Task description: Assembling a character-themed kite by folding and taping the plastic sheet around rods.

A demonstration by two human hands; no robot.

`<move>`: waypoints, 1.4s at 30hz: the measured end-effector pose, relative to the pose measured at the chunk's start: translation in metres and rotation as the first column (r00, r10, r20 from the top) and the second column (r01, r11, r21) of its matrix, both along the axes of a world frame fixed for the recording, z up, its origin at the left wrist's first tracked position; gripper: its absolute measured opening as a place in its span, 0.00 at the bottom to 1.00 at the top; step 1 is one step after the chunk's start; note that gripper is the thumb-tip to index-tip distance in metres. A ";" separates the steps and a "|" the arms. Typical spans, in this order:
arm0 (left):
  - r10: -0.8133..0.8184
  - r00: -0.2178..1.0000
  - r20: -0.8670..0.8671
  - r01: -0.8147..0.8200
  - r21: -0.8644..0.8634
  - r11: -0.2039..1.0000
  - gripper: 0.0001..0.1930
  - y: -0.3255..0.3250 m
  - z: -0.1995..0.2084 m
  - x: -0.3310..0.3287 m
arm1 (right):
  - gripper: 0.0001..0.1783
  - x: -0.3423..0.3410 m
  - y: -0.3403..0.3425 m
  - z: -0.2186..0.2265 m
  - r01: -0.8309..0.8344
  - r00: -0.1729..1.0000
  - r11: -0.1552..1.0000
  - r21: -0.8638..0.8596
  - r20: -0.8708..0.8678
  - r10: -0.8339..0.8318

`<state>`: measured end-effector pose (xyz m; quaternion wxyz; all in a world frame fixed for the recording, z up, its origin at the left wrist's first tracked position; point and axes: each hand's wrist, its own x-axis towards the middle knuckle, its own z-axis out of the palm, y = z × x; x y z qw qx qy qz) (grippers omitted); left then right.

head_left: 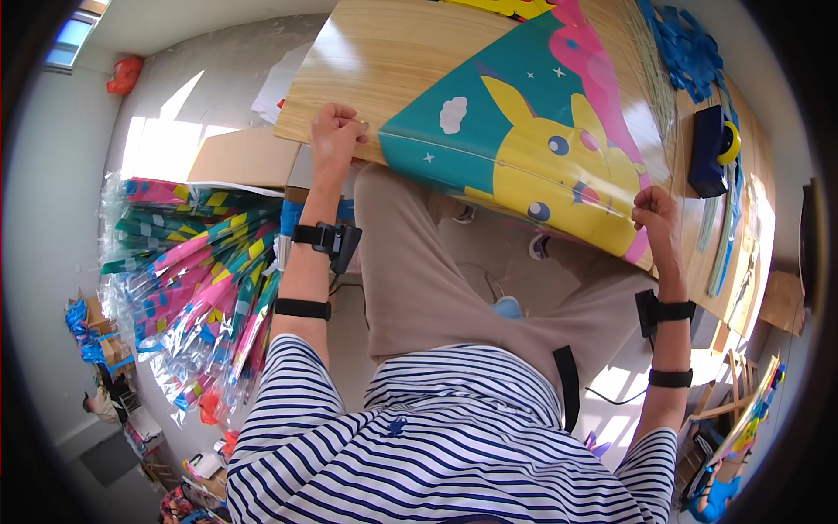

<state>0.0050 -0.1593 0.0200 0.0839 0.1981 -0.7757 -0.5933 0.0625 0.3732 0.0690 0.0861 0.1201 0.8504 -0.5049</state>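
A triangular printed kite sheet, teal with a yellow cartoon figure and a pink border, lies on the wooden table. Its near part bends down over the table's front edge. A thin pale line crosses it from the left corner toward the right; whether that is a crease or a thread I cannot tell. My left hand is pinched just left of that corner, apart from it; anything in its fingertips is too small to name. At the sheet's right edge, my right hand has its fingers closed on the border.
Many shiny wrapped kites are heaped at my left beside a cardboard box. At the right end of the table are a blue tape dispenser, pale thin strips and tangled blue strapping. Another person is at far lower right.
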 end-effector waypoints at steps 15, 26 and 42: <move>0.049 0.999 0.022 -0.044 -0.203 0.978 0.14 0.005 -0.010 -0.003 | 0.07 -0.001 0.006 -0.009 -0.007 1.000 1.000 0.005 0.011 0.007; 0.026 1.000 -0.015 -0.030 -0.378 0.925 0.12 0.003 -0.022 -0.005 | 0.07 0.001 0.004 -0.009 -0.002 1.000 1.000 0.000 0.009 0.002; 0.032 0.999 0.007 -0.024 -0.536 0.844 0.14 0.015 -0.011 -0.001 | 0.07 0.000 -0.001 -0.008 -0.001 1.000 1.000 0.005 0.003 0.001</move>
